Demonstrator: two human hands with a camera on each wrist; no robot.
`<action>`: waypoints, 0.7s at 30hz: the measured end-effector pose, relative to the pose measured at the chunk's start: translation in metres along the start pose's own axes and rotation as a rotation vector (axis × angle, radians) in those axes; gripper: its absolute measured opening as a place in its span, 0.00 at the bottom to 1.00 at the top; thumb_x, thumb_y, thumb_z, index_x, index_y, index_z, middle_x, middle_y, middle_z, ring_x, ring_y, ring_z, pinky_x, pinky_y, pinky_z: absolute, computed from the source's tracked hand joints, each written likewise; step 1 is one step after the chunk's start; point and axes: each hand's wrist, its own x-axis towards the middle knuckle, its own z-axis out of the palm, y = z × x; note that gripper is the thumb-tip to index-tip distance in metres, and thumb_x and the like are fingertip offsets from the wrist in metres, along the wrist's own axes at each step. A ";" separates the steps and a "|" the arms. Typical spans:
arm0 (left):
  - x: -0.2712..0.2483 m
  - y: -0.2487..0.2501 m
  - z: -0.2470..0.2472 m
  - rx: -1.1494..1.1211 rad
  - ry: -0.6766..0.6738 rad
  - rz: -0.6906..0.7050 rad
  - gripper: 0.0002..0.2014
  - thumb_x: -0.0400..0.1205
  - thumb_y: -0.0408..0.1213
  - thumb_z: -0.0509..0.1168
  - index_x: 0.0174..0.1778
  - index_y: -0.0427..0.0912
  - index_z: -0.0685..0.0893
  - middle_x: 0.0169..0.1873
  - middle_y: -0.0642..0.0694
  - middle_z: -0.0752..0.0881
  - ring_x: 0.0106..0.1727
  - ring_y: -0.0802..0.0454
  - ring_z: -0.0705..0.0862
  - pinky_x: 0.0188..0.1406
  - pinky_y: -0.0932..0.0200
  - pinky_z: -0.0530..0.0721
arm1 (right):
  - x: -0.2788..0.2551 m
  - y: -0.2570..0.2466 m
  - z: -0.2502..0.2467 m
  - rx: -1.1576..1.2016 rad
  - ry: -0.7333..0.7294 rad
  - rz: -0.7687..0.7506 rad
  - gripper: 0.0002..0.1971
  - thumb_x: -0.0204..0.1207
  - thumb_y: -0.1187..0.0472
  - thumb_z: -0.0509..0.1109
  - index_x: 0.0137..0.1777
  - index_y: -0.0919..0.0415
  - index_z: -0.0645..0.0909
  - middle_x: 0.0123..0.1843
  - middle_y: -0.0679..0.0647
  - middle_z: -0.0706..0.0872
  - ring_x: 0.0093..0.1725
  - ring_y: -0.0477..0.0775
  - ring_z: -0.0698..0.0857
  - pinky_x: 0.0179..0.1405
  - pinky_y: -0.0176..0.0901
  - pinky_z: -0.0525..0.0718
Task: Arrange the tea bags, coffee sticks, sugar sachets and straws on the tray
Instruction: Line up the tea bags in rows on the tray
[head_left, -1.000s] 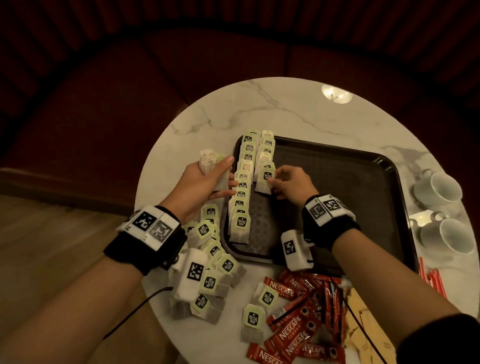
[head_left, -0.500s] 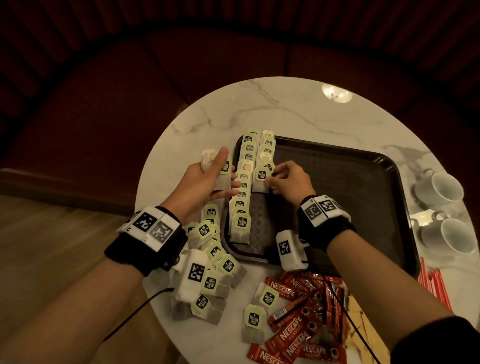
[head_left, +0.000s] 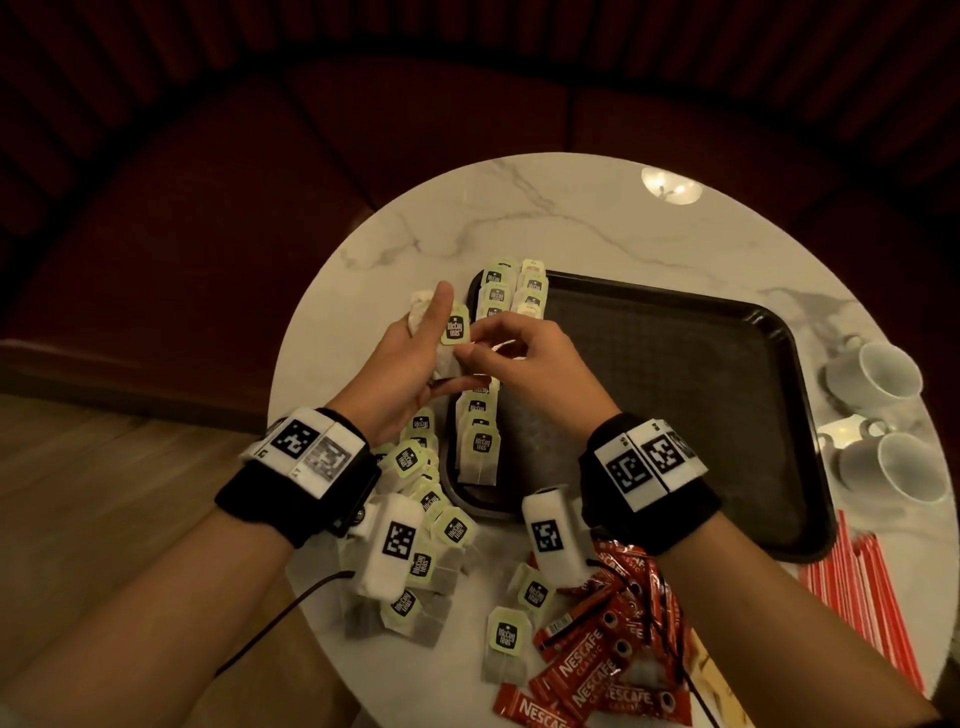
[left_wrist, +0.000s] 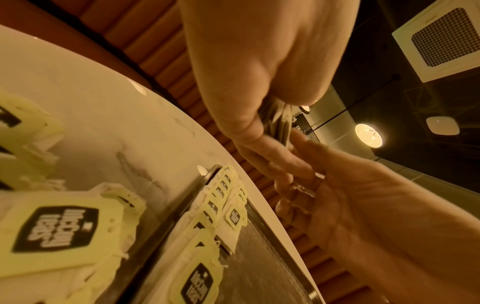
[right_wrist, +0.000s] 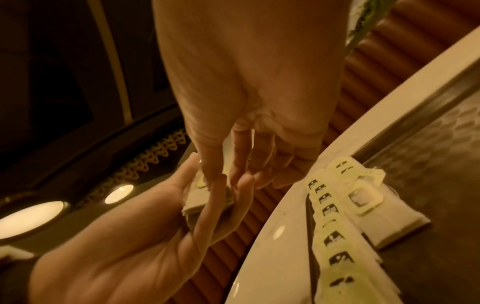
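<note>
Compared with a moment back: right hand (head_left: 511, 358) off the tray row now, over at the left hand (head_left: 410, 374), both lifted a bit above the tray's left edge.

Left hand curled round a small stack of tea bags (head_left: 441, 358), thumb lying flat across the top one, fingers underneath. Green tag with dark logo (head_left: 455, 331) sticking up just right of that thumb. Right thumb and forefinger pinching at the edge of the top bag right below the tag, other fingers loosely bent behind. Wrist views pretty blurry, but same story: stack sandwiched in the left fingers, right fingertips touching it.

Below the fingers, two neat overlapping rows of tea bags (head_left: 480, 441) down the left side of the tray (head_left: 727, 415), which is dark, rectangular, with a textured floor and rounded corners. Loose heap of tea bags (head_left: 431, 525) under the left wrist, papery pouches with pale green square tags. Glossy red coffee sticks (head_left: 608, 654) under the right wrist. Further right, thin red-and-white straws (head_left: 857, 597) beside the tray, and two white cups (head_left: 883, 415). All on a round white marble-look table (head_left: 519, 218).
</note>
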 end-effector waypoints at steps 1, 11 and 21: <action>0.000 0.000 0.000 -0.003 0.001 0.005 0.28 0.85 0.57 0.54 0.61 0.33 0.80 0.45 0.42 0.92 0.46 0.49 0.92 0.37 0.60 0.90 | 0.000 0.001 0.001 0.022 0.011 -0.004 0.06 0.79 0.59 0.74 0.52 0.59 0.86 0.47 0.50 0.88 0.43 0.41 0.86 0.45 0.30 0.82; 0.000 -0.004 -0.006 -0.015 -0.006 0.136 0.22 0.74 0.48 0.69 0.59 0.37 0.84 0.53 0.38 0.90 0.53 0.45 0.90 0.47 0.50 0.91 | 0.000 -0.001 -0.012 0.060 0.132 -0.091 0.03 0.80 0.62 0.73 0.47 0.54 0.86 0.43 0.48 0.90 0.46 0.46 0.89 0.50 0.40 0.85; 0.001 -0.001 -0.002 0.030 -0.029 0.242 0.14 0.84 0.39 0.66 0.62 0.35 0.82 0.56 0.40 0.90 0.57 0.42 0.89 0.45 0.49 0.91 | -0.007 -0.007 -0.031 0.284 0.019 -0.076 0.13 0.78 0.70 0.73 0.61 0.68 0.81 0.54 0.66 0.90 0.49 0.61 0.91 0.47 0.44 0.89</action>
